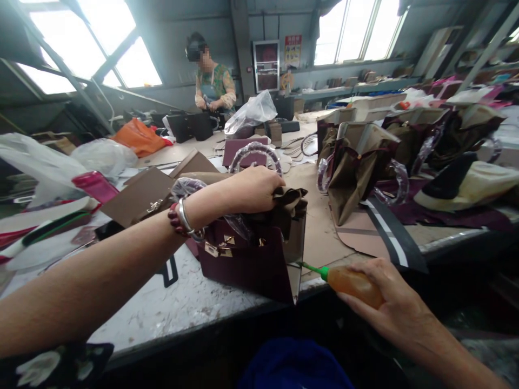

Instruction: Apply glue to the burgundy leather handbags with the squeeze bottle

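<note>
From the head view, the left hand (251,189) is clenched around the folded top of a burgundy leather handbag (243,265), with a plastic-wrapped handle (190,189) bunched beside the wrist. The bag stands upright near the front edge of a scuffed white workbench (174,302), its gold clasp (219,246) facing the person. The right hand (389,292) wraps around the body of an amber squeeze bottle (352,286), angling its green nozzle (312,269) toward the bag's side edge. The tip is at or just beside the edge, though contact is hard to tell. A firm grip on the top should keep the panel from shifting, while light, even pressure on the bottle would give the most control at the narrow tip. Brown cardboard patterns (140,197) lie left of the bag, and tan-lined bags (359,173) stand to the right. Across the bench, a co-worker (213,81) works among black bags (188,125).
</note>
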Action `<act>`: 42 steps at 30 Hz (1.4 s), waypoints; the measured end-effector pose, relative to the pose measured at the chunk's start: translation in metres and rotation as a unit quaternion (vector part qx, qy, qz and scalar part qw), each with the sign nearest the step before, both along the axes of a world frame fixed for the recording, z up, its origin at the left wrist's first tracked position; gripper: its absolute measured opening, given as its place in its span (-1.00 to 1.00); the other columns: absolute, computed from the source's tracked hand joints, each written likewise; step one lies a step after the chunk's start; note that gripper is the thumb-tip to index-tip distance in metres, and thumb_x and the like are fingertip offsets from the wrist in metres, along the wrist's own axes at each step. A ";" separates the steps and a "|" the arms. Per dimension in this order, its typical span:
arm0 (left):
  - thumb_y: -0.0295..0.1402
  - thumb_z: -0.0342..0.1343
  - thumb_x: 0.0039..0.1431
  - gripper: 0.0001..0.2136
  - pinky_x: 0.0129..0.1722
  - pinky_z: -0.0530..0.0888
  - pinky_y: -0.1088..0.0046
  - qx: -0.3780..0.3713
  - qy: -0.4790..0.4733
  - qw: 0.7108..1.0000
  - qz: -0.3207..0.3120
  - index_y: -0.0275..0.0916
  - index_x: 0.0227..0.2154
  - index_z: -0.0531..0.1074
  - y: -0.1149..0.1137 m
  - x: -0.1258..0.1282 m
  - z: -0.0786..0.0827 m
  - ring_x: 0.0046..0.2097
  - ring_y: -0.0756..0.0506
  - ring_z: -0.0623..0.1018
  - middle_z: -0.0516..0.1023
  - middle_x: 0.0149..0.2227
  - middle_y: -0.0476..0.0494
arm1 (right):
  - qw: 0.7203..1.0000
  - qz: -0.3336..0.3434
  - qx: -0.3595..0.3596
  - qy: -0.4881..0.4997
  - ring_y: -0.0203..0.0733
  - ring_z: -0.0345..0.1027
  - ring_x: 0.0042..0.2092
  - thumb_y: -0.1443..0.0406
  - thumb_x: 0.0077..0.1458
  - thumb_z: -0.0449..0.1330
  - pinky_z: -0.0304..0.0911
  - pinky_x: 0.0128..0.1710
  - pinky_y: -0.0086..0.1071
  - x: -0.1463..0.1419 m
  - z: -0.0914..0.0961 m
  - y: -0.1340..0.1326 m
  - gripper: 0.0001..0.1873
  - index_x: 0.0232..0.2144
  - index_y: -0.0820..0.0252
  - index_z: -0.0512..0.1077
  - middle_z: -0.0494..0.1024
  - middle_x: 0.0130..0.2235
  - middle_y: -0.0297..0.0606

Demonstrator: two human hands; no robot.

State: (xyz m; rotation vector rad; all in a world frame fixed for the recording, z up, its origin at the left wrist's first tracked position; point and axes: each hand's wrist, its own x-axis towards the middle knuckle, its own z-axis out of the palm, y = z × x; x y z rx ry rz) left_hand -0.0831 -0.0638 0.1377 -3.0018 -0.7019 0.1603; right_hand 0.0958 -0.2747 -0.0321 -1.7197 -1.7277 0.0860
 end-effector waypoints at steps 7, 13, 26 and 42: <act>-0.52 0.00 0.01 -0.81 -0.37 0.28 0.49 0.022 0.028 0.999 0.004 -0.28 -0.36 0.49 -0.006 0.003 0.006 -0.41 -0.02 0.42 0.50 -0.42 -0.11 | 0.999 -0.025 0.007 0.030 -0.13 0.37 -0.23 0.18 -0.03 0.21 0.33 -0.20 -0.28 0.002 -0.002 0.005 -0.69 -0.19 0.09 0.35 0.39 -0.25 -0.24; -0.50 -0.01 0.02 -0.82 -0.40 0.25 0.48 0.049 0.042 0.998 -0.012 -0.28 -0.37 0.49 -0.010 0.005 0.001 -0.40 -0.03 0.41 0.50 -0.42 -0.10 | 0.997 -0.022 -0.023 0.065 -0.13 0.37 -0.22 0.19 -0.05 0.21 0.33 -0.18 -0.26 0.004 -0.007 0.005 -0.72 -0.23 0.08 0.37 0.41 -0.26 -0.24; -0.49 -0.04 0.01 -0.82 -0.31 0.32 0.47 0.057 0.033 0.997 -0.030 -0.26 -0.39 0.47 0.005 0.008 0.013 -0.32 -0.04 0.47 0.53 -0.37 -0.11 | 0.955 -0.133 -0.107 0.243 -0.08 0.45 -0.24 0.02 -0.11 0.19 0.38 -0.30 -0.30 0.001 -0.016 -0.004 -0.60 -0.25 0.10 0.38 0.52 -0.24 -0.25; -0.56 0.00 -0.06 -0.83 -0.32 0.33 0.40 0.048 0.060 0.993 -0.086 -0.28 -0.40 0.45 -0.042 0.005 -0.008 -0.28 -0.11 0.46 0.50 -0.35 -0.17 | 0.989 -0.096 -0.060 0.096 -0.10 0.41 -0.19 0.07 -0.07 0.22 0.36 -0.18 -0.27 0.018 -0.037 -0.011 -0.63 -0.22 0.08 0.36 0.43 -0.22 -0.26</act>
